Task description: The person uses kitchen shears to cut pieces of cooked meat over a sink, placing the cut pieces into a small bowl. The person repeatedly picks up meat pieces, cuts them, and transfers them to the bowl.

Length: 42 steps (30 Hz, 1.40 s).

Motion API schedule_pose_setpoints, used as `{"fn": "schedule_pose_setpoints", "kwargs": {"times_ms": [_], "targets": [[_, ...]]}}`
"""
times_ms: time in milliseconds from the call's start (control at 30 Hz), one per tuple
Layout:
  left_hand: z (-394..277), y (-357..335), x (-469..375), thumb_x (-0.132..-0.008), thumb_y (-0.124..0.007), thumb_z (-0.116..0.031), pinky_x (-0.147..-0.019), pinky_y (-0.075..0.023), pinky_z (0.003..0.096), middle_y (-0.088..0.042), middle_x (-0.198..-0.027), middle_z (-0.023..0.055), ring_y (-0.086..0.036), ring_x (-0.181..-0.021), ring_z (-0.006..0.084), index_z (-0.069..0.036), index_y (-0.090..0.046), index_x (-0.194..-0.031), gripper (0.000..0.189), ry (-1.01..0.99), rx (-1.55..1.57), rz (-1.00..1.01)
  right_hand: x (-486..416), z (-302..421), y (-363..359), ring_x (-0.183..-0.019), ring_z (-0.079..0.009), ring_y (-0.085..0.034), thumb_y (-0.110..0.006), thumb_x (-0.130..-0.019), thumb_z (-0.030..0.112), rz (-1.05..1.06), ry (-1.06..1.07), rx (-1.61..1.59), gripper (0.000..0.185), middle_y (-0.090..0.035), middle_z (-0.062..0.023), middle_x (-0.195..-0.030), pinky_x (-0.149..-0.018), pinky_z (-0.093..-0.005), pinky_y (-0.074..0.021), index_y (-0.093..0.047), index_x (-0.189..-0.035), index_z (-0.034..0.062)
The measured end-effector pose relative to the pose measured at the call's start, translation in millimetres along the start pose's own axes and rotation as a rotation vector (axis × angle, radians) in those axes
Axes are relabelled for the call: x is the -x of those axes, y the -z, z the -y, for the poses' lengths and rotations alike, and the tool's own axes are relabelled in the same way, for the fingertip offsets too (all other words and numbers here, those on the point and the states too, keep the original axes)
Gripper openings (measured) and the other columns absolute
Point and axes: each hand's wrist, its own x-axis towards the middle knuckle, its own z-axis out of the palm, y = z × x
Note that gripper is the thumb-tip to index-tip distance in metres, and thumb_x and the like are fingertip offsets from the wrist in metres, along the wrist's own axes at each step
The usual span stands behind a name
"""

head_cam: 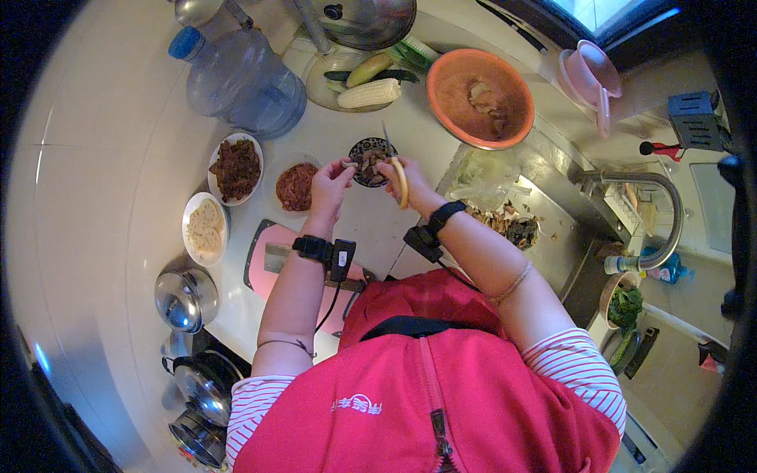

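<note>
A pair of scissors with a yellow handle (pixel 402 184) is in my right hand (pixel 416 184), its blades pointing away from me. Between the thumb and fingers of my left hand (pixel 330 188) is a small pale-brown piece of food (pixel 351 165), too small to name. The two hands are on either side of a small dark-patterned bowl (pixel 359 148). Brown cut pieces (pixel 372 167) fill it, and my right fingertips are over its right side. Just left of my left hand, a plate holds reddish minced meat (pixel 294 187).
At left stand a plate of dark brown food (pixel 236 169), a plate of lotus root slices (pixel 205 227) and a large water bottle (pixel 248 88). A cleaver (pixel 278 258) lies on a pink cutting board (pixel 264 284). An orange basin (pixel 436 112) stands beyond the sink (pixel 559 260), which contains scraps (pixel 520 230).
</note>
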Motion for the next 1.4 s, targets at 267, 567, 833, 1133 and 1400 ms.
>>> {"fn": "schedule_pose_setpoints", "kwargs": {"times_ms": [267, 567, 833, 1133, 1400], "targets": [[16.1, -35.7, -1.5, -0.078, -0.069, -0.007, -0.067, -0.0508, 0.0284, -0.068, -0.097, 0.0065, -0.060, -0.072, 0.0123, -0.001, -0.063, -0.111, 0.034, -0.125, -0.196, 0.191, 67.3, 0.7, 87.6, -0.047, -0.0121, -0.052, -0.067, -0.086, 0.026, -0.082, 0.019, 0.142, 0.028, -0.056, -0.0020, -0.066, -0.039, -0.0270, -0.0388, -0.060, -0.100, 0.0026], [20.5, -53.8, -6.3, -0.073, -0.074, -0.016, -0.079, -0.0515, 0.0363, -0.066, -0.104, 0.0140, -0.065, -0.086, 0.0275, -0.005, -0.064, -0.108, 0.038, -0.324, -0.832, 0.100, 174.1, -44.0, 178.9, -0.045, -0.0085, -0.048, -0.063, -0.088, 0.021, -0.355, 0.004, 0.236, 0.020, -0.053, 0.0005, -0.058, -0.041, -0.0233, -0.0366, -0.061, -0.096, 0.0028], [2.3, -37.9, -43.0, -0.068, -0.074, -0.011, -0.077, -0.0501, 0.0395, -0.067, -0.088, 0.0123, -0.063, -0.088, 0.0309, -0.008, -0.067, -0.091, 0.024, -0.449, -1.095, 0.380, 216.4, -80.9, 201.4, -0.044, -0.0096, -0.048, -0.064, -0.087, 0.023, -0.439, 0.001, 0.036, 0.022, -0.051, 0.0001, -0.056, -0.041, -0.0233, -0.0373, -0.061, -0.097, 0.0032], [4.9, -37.8, -55.0, -0.068, -0.074, -0.010, -0.079, -0.0501, 0.0402, -0.067, -0.090, 0.0113, -0.062, -0.090, 0.0308, -0.008, -0.067, -0.089, 0.022, -0.550, -1.133, 0.461, 222.1, -83.6, 208.0, -0.047, -0.0095, -0.050, -0.065, -0.088, 0.025, -0.490, -0.023, 0.035, 0.022, -0.053, 0.0000, -0.063, -0.043, -0.0252, -0.0397, -0.059, -0.094, 0.0055], [-6.0, -24.1, -11.6, -0.071, -0.073, -0.009, -0.080, -0.0491, 0.0422, -0.066, -0.090, 0.0122, -0.060, -0.090, 0.0325, -0.006, -0.063, -0.097, 0.028, -0.549, -1.158, 0.409, 216.5, -87.0, 203.4, -0.043, -0.0106, -0.051, -0.064, -0.088, 0.023, -0.457, 0.052, 0.097, 0.023, -0.054, -0.0011, -0.059, -0.040, -0.0245, -0.0388, -0.059, -0.097, 0.0028]]}}
